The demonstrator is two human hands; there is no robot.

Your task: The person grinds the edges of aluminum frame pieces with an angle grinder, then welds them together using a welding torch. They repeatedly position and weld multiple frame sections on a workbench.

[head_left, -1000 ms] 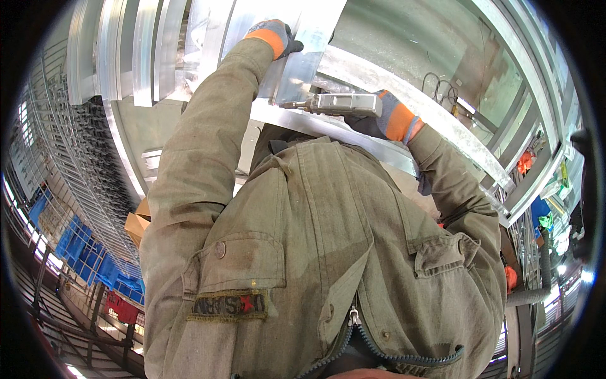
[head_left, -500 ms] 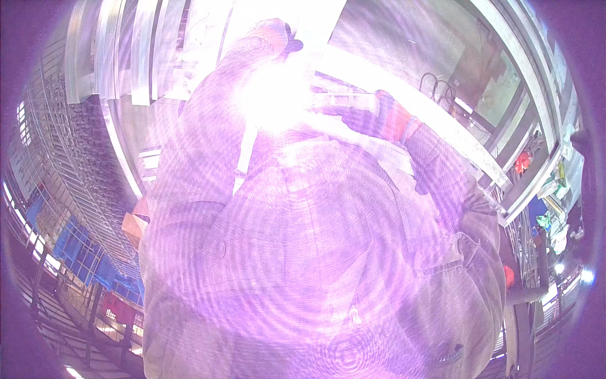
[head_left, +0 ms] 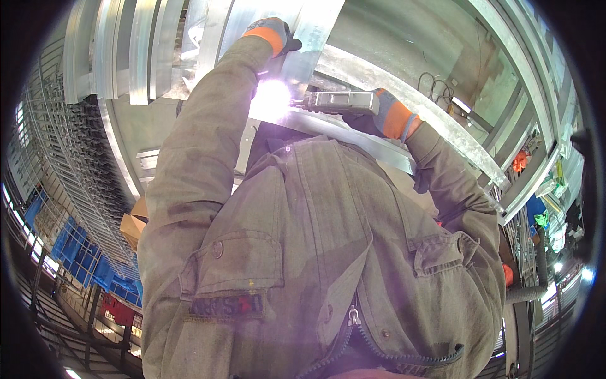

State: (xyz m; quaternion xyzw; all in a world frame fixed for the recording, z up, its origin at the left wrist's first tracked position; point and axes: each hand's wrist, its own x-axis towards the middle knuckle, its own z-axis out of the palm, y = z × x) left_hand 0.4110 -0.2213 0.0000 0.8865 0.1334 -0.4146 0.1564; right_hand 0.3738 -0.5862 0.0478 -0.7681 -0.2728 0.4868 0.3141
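Observation:
My right hand (head_left: 392,116), in a grey-and-orange work glove, is wrapped round a welding gun (head_left: 341,101) with a boxy silver body. Its thin tip points left at a glaring white-violet spot (head_left: 271,100) on the metal, which hides the exact contact. Farther off and to the left, my left hand (head_left: 270,35), gloved the same way, is curled on a wide silver metal bar (head_left: 314,41), thumb along its face; its other fingertips are mostly hidden. A pale metal rail (head_left: 372,144) crosses beneath the gun, close to my jacket.
Several upright metal profiles (head_left: 144,50) stand at the far left, beside wire mesh racks (head_left: 63,139). A curved metal frame (head_left: 530,69) runs along the right, with a black cable (head_left: 435,85) inside it. A cardboard box (head_left: 133,222) sits by my left elbow.
The glare has shrunk from washing out most of the picture to a small bright spot. Both hands and the welding gun stay in nearly the same places.

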